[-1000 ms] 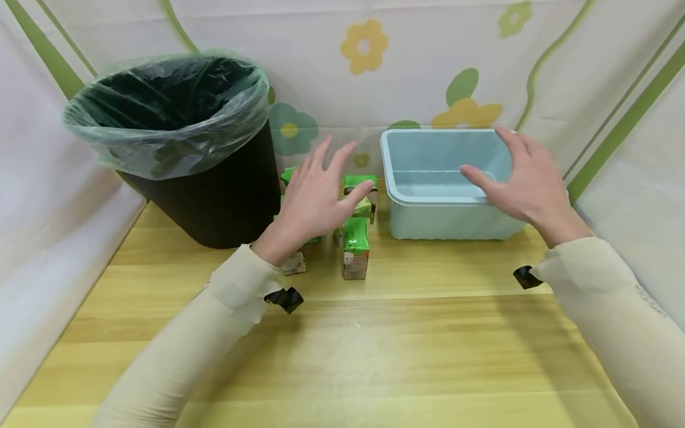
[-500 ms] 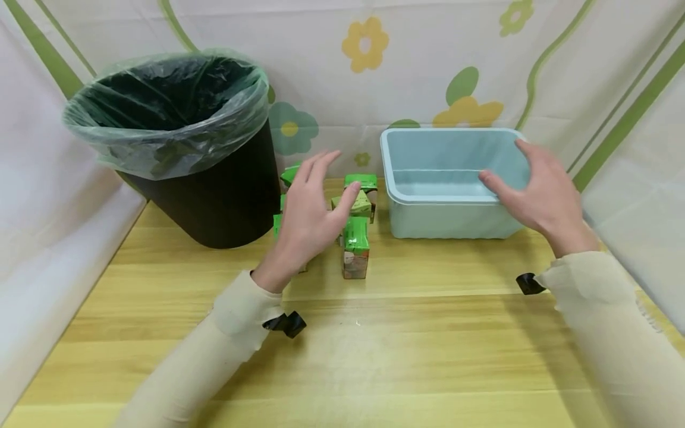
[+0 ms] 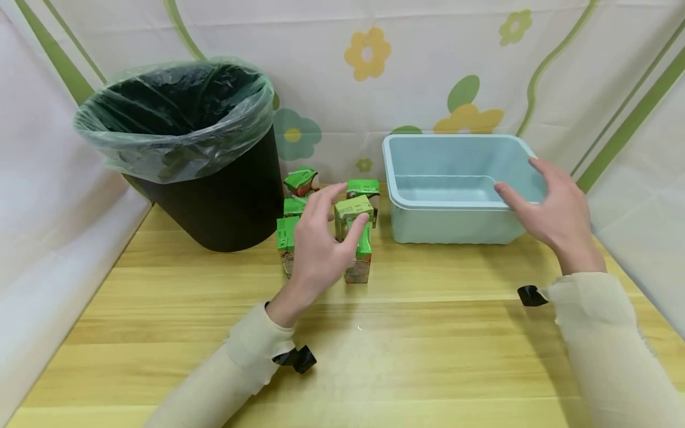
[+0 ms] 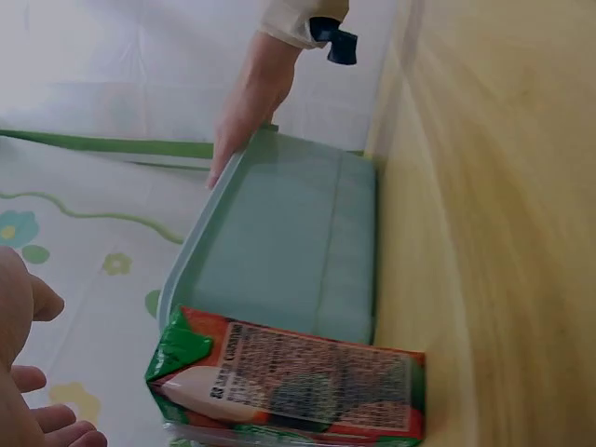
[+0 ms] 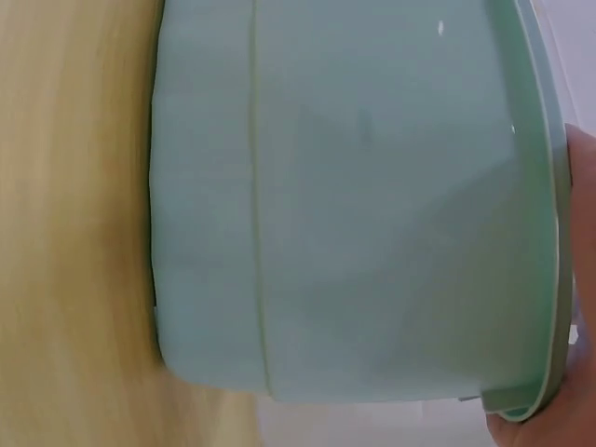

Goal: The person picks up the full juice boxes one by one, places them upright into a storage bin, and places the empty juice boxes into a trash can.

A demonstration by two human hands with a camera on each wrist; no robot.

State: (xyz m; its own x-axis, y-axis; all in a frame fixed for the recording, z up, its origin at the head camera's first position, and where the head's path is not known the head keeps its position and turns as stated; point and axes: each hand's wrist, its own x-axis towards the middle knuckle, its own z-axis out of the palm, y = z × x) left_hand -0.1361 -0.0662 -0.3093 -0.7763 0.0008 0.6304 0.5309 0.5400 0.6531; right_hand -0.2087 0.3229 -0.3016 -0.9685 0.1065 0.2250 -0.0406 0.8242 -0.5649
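Several green juice cartons [image 3: 286, 235] stand in a cluster on the wooden table [image 3: 428, 356], between a black bin and a pale blue tub [image 3: 449, 226]. My left hand [image 3: 346, 207] hovers over the cluster with spread fingers, thumb beside a light-topped carton [image 3: 353, 207], holding nothing. In the left wrist view one carton [image 4: 298, 382] lies close below the left hand [image 4: 19, 372]. My right hand [image 3: 516, 176] is at the tub's front right corner, fingers straight, touching the rim. The tub [image 4: 289, 242] and right hand [image 4: 247, 102] show there too. The right wrist view is filled by the tub's wall [image 5: 354, 205].
A black waste bin [image 3: 214, 196] lined with a clear green bag [image 3: 176, 119] stands at the back left, close to the cartons. Flowered cloth walls [image 3: 374, 53] close the back and both sides. The tub holds nothing visible.
My left hand drew back and lowered onto the carton cluster, uncovering the rear cartons. My right hand slid right, from over the tub to its front right corner.
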